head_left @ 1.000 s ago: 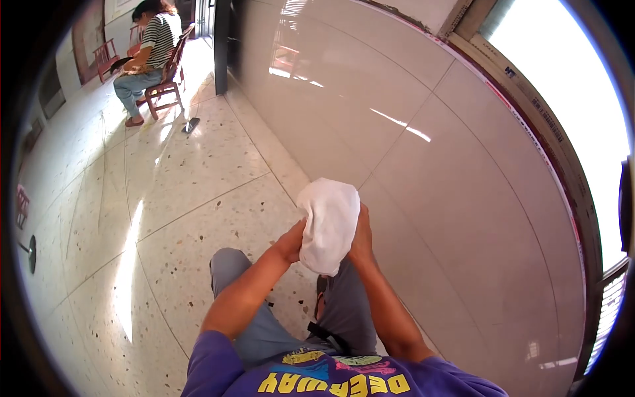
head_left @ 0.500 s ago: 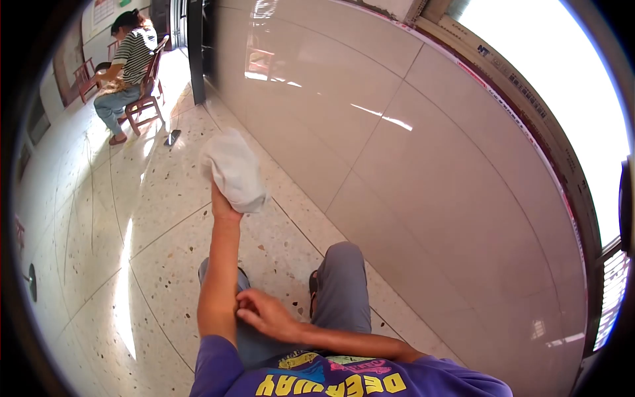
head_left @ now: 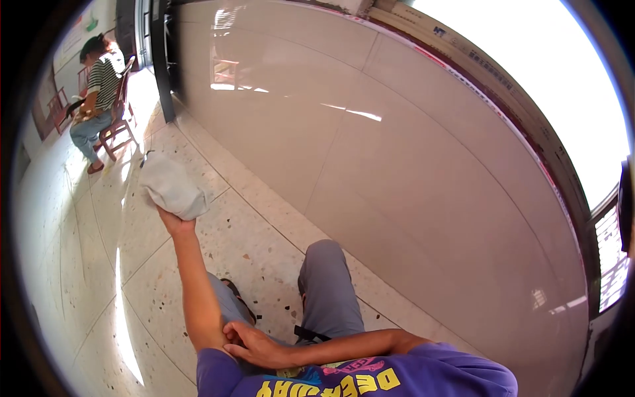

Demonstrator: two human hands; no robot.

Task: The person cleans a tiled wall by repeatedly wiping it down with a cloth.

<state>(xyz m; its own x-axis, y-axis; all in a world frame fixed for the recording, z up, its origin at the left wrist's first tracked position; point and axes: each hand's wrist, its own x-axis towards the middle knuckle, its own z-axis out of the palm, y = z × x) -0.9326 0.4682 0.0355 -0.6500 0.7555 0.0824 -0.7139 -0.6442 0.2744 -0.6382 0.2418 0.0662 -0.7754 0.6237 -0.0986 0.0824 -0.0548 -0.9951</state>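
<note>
Currently, the pale cloth (head_left: 173, 186) is out ahead of the body, bunched in the air above the speckled floor (head_left: 149, 284). At its near end is the left hand (head_left: 175, 223), which holds it; the fingers are hidden beneath the cloth, so how tightly they close cannot be told. The left arm (head_left: 194, 284) runs back from the cloth toward a purple shirt (head_left: 463, 370) with yellow lettering. Well apart from the cloth, on its near side and to its right, the right hand (head_left: 258, 345) lies against the left arm around the elbow, thumb and bent fingers loosely apart. Nearer than the cloth and farther to its right is a bent knee in grey trousers (head_left: 327, 278). A small dark object (head_left: 147, 157) peeks past the cloth's far edge, mostly covered from view. Beyond the cloth, to its left, a person in a striped top (head_left: 104, 86) sits on a wooden chair (head_left: 119, 127). The glossy tiled wall (head_left: 410, 198) rises to the cloth's right, with a bright window (head_left: 555, 73) farther over on that side. A streak of sunlight (head_left: 124, 331) lies nearer than the cloth, to its left.
</note>
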